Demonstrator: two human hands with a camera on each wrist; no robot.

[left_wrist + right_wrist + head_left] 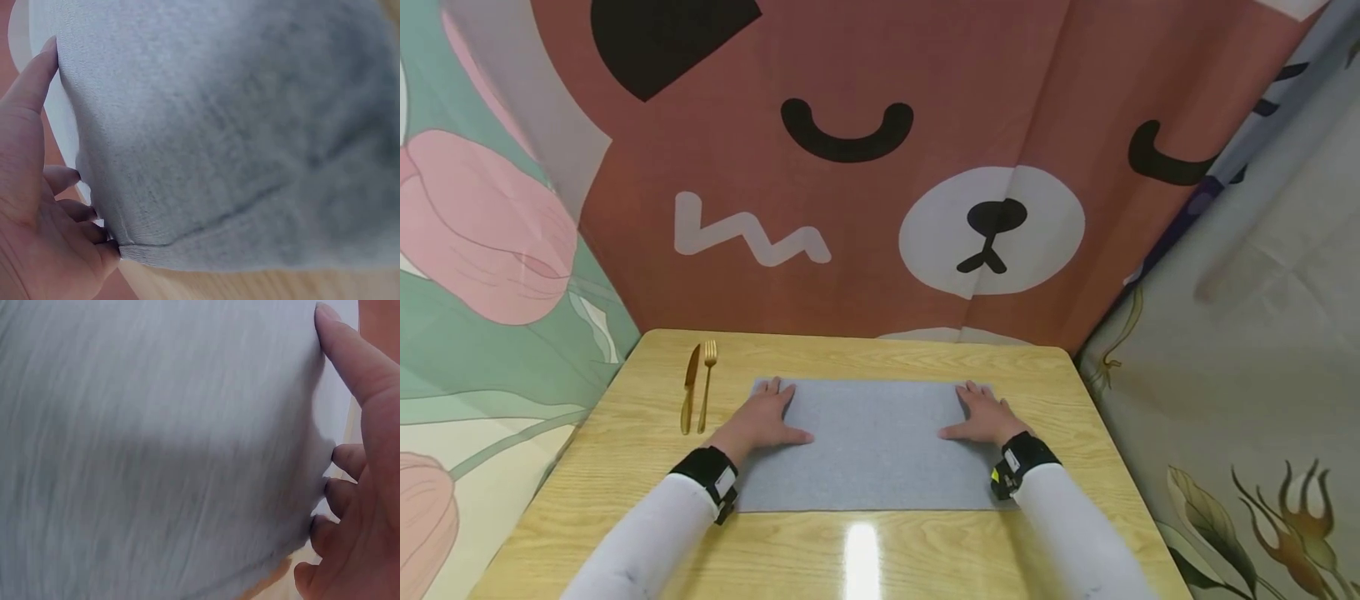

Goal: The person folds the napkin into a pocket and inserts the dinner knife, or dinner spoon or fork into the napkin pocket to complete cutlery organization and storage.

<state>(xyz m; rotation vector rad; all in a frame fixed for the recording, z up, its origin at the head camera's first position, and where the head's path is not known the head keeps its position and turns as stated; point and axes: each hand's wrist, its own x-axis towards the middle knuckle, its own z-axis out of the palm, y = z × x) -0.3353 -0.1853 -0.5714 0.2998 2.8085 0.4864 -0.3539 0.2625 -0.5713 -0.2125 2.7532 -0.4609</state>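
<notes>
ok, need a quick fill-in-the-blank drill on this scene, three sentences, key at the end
1. The left hand and right hand both touch the cloth; the ____ one is nearer the knife.
2. The tined utensil beside the knife is a ____.
3. The wristbands are ____.

Missing words: left; fork; black.

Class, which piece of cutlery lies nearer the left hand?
The gold fork, with its tines; the knife lies beyond it, farther from the left hand.

the cloth [872, 450] is grey, the fork [706, 387] gold.
</notes>
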